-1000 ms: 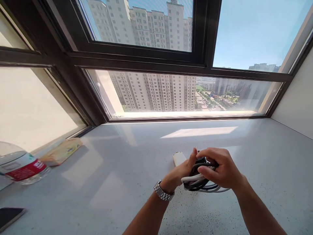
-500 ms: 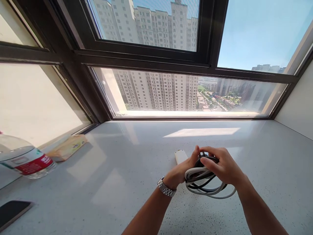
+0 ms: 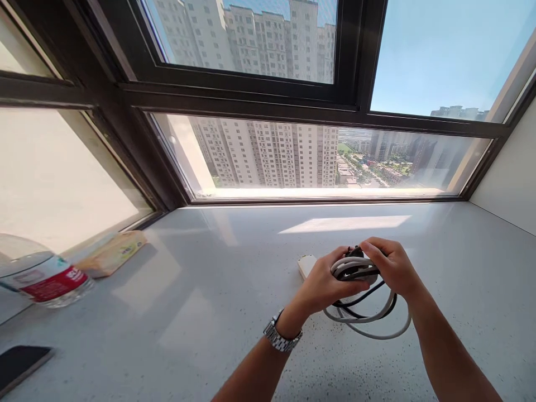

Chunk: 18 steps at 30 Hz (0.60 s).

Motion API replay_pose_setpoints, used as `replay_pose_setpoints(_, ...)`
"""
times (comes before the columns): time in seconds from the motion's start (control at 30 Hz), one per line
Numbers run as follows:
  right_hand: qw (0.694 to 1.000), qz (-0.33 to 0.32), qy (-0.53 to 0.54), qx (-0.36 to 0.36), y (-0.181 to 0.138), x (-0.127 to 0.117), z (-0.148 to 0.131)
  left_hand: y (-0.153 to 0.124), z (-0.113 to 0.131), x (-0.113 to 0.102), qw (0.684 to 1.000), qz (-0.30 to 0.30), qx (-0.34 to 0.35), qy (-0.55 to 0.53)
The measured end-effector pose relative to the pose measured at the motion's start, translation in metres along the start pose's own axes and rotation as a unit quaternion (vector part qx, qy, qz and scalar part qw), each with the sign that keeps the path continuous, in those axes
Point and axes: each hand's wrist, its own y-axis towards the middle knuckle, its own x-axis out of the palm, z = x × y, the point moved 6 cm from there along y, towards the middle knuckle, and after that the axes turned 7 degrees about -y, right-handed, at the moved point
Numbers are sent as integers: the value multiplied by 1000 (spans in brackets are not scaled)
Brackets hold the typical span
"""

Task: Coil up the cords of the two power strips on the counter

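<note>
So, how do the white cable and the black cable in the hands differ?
The white cable looks thicker than the black cable. The white cable hangs in wider loops, reaching lower toward the sill; the black cable's loops stay smaller, inside them. Both are coiled into one bundle, gripped by the left hand and the right hand.
</note>
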Motion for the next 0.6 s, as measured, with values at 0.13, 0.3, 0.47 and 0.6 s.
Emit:
replay_pose_setpoints(0.13,1000,14,-2,-2,0,-2,-1,1,-3,0,997,54,50,37)
replay_pose_setpoints(0.3,999,36,-24,-8,0,-7,1,0,-16,-3,981,177,73,-15)
replay_pose_setpoints(0.47,997,53,-29,-42,1,-15,-3,4,-17,9,997,72,2,-30)
replay_pose_setpoints(0.6,995,38,-19,-86,2,-17,-8,2,-19,18,994,-75,-54,-64)
